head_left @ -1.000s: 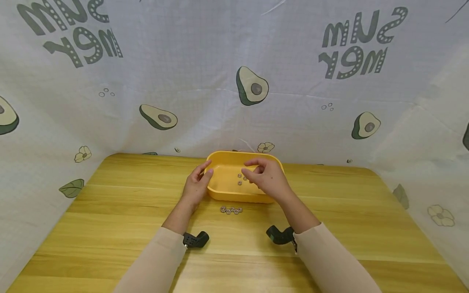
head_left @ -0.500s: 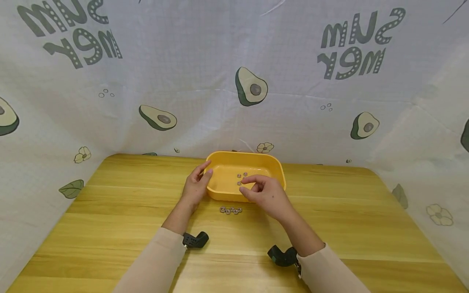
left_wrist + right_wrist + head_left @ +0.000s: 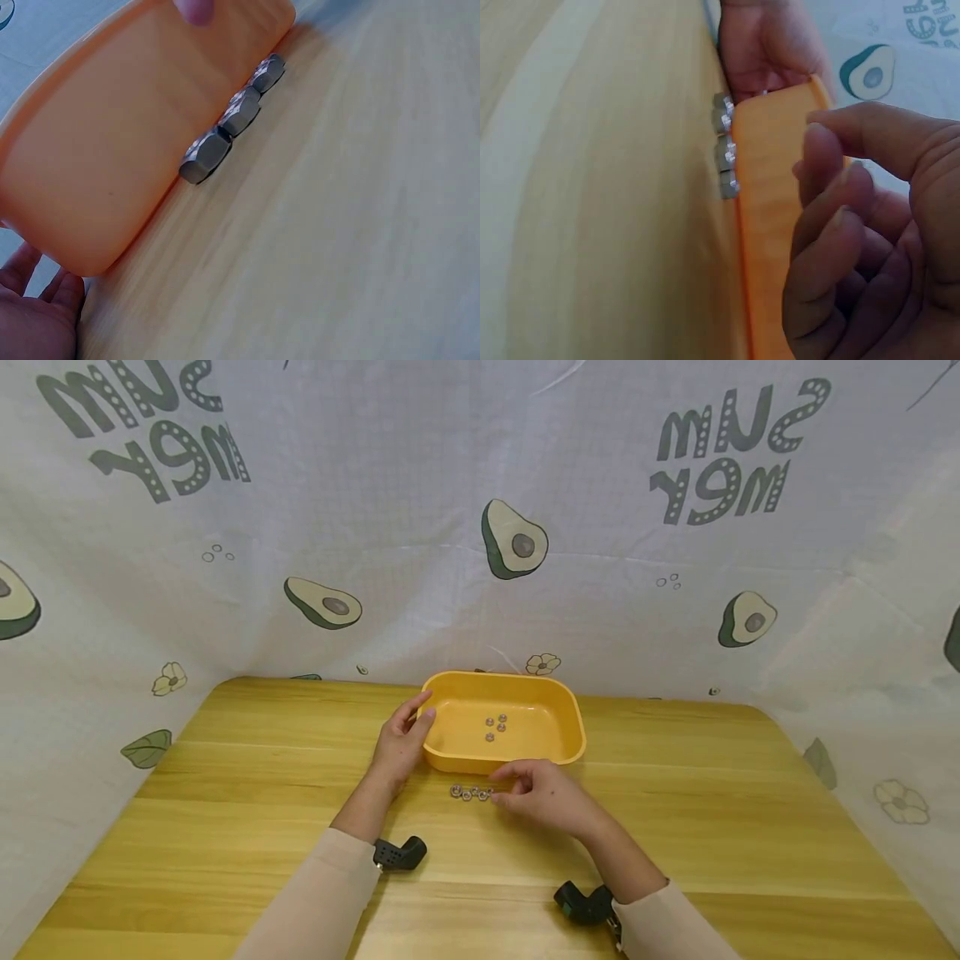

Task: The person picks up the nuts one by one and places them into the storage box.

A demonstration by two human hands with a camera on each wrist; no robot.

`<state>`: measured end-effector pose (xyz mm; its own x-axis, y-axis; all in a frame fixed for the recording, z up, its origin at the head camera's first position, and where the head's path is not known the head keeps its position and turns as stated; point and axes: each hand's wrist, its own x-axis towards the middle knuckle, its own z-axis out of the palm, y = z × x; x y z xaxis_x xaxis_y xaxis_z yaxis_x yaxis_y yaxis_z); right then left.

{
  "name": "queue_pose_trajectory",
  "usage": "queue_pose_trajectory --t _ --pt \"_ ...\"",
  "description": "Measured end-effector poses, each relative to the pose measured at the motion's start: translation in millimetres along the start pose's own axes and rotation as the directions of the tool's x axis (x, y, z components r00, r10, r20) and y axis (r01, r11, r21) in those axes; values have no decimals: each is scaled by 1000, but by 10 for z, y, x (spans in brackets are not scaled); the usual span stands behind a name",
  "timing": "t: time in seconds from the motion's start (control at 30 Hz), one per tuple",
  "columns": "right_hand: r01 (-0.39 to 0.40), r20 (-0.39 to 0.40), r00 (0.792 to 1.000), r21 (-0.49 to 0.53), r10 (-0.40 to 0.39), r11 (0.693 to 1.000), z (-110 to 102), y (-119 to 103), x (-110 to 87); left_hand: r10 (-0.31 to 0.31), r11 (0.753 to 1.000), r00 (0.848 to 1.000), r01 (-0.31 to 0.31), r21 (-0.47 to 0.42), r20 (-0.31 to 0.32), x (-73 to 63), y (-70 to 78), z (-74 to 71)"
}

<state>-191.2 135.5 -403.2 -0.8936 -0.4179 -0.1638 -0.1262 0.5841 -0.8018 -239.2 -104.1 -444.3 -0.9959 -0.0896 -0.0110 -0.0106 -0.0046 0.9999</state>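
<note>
My left hand [image 3: 400, 745] holds the left end of a yellow plastic tray [image 3: 465, 763], its thumb at the rim and its fingers against the outside of the end wall. Just in front of the tray, a short row of several hex nuts [image 3: 467, 795] lies on the table; one at the left looks larger. My right hand [image 3: 551, 795] hovers beside the right end of this row. Its thumb and index finger are apart around the endmost nut, and nothing is visibly held. Inside the tray, several small nuts [image 3: 490, 737] sit on the floor.
The wooden table [image 3: 247, 827] reaches back to a white cloth [image 3: 420, 527] printed with avocados and lettering. A black wrist camera [image 3: 401, 853] is strapped to the left wrist, another [image 3: 585, 906] to the right.
My right hand has come out from over the tray towards the front, down to the row of nuts. A fourth nut in the tray now shows uncovered. My left hand stays put.
</note>
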Motion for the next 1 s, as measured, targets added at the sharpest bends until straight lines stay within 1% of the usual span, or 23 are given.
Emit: queue_pose_trajectory --t 0.07,0.13,0.4,0.6,0.73,1.0 --pt "-2 24 1000 -13 2 1000 23 56 14 -2 1000 1000 2 -1 2 0 -1 0" --pt "-7 27 1000 -25 8 1000 50 97 30 -9 1000 1000 9 -3 2 -1 0 1" --pt "-34 -35 999 -39 33 999 131 153 63 -12 1000 1000 12 0 5 0 20 -6" --pt "-44 -84 996 -78 38 996 184 165 81 -15 1000 1000 15 -4 4 11 13 -10" --pt "-51 -97 994 -94 42 994 201 164 82 -18 1000 1000 18 -5 1 12 11 -6" --pt "-36 -106 994 -130 22 991 211 160 79 -19 1000 1000 19 -10 -1 9 19 -4"
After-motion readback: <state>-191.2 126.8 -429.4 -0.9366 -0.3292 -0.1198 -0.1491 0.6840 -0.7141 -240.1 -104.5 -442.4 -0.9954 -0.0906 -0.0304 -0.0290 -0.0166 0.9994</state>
